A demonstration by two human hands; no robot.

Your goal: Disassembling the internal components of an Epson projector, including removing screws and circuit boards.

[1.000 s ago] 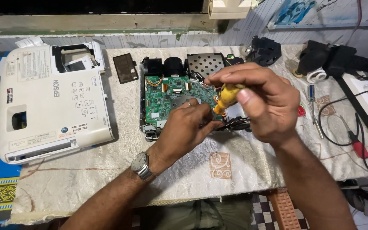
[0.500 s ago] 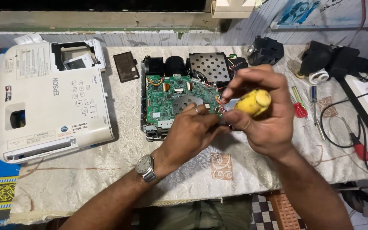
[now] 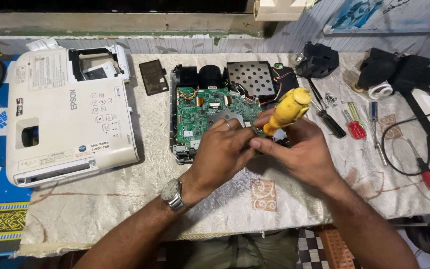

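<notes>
An opened projector chassis [image 3: 185, 79] lies on the table with its green circuit board [image 3: 200, 112] showing. My right hand [image 3: 302, 154] grips a yellow-handled screwdriver [image 3: 288, 109], handle tilted up and to the right, its tip hidden behind my fingers at the board's right edge. My left hand [image 3: 220, 154], with a wristwatch [image 3: 171, 194] on the wrist, rests over the front right of the board, fingertips meeting my right hand at the screwdriver's shaft. What the left fingers pinch I cannot tell.
The white projector top cover [image 3: 65, 119] lies to the left, a small dark panel [image 3: 153, 77] beside it. Right of the chassis lie several screwdrivers [image 3: 355, 127], loose screws [image 3: 330, 98], black parts [image 3: 319, 60] and cables [image 3: 399, 144].
My right hand has shifted down and turned, so the yellow handle swung from over the board's right edge to tilt up and right. My left hand stayed on the board.
</notes>
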